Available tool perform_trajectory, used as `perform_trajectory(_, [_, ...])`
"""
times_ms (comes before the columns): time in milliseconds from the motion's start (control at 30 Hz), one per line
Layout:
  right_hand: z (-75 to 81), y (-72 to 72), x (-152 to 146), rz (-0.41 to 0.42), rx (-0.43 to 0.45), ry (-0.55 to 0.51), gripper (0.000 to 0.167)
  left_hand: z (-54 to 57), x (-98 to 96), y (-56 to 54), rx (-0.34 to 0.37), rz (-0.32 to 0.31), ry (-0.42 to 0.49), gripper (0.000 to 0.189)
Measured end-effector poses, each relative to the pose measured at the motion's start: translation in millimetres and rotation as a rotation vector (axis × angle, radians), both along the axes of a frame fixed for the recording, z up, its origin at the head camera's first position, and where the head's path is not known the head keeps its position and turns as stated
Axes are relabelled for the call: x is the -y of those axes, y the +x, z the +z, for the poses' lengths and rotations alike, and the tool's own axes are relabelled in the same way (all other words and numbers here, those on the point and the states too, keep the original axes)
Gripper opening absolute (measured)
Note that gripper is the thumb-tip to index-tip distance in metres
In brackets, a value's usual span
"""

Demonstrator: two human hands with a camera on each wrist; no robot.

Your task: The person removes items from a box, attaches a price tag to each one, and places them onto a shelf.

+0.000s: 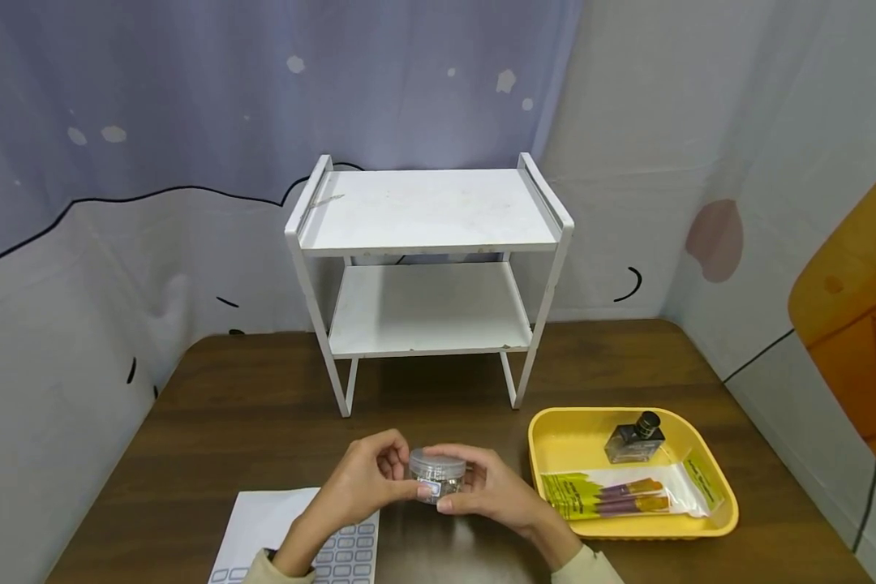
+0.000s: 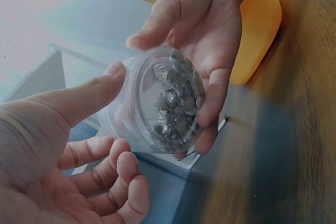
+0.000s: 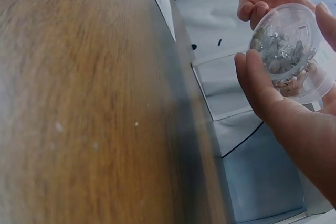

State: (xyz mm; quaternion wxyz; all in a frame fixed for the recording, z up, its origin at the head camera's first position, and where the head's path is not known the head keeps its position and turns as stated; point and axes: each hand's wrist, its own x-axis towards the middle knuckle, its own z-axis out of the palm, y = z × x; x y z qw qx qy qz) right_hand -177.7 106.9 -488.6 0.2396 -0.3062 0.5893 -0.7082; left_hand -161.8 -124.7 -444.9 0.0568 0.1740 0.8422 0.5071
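A small clear plastic jar (image 1: 447, 484) with a round lid (image 1: 436, 465) is held just above the table's front middle. Small silvery round-headed pieces, like thumbtacks (image 2: 176, 100), show through its wall, and a white label is stuck on its side. My right hand (image 1: 500, 491) holds the jar from the right, thumb on the near side and fingers round the far side. From the left, my left hand (image 1: 361, 478) has its thumb on the jar and its curled fingertips at the lid's edge in the left wrist view.
On the left of the table lies a white label sheet (image 1: 354, 539) with blue-framed stickers. The yellow tray (image 1: 628, 529) at right holds a dark-capped glass bottle (image 1: 633, 444) and a packet of brushes (image 1: 620, 496). Behind stands a white two-tier shelf (image 1: 431, 211).
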Motion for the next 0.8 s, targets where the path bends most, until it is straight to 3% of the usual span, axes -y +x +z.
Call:
perform_trajectory(300, [0.3, 0.9, 1, -0.011, -0.024, -0.050, 0.058, -4.0, 4.0, -1.9, -0.005, -0.040, 0.081, 0.038])
perform_trajectory(500, [4.8, -0.2, 0, -0.052, -0.029, -0.049, 0.059, -2.0, 13.5, -4.1, -0.093, -0.100, 0.113, 0.034])
perform_trajectory(633, [7.8, -1.1, -2, -0.070, -0.064, -0.061, 0.060, 8.8, 22.9, -6.9, -0.244, -0.065, 0.128, 0.026])
perform_trajectory(800, [13.2, -1.1, -2, -0.059, -0.104, -0.080, 0.060, 32.6, 33.3, -15.2, -0.582, 0.089, 0.098, 0.028])
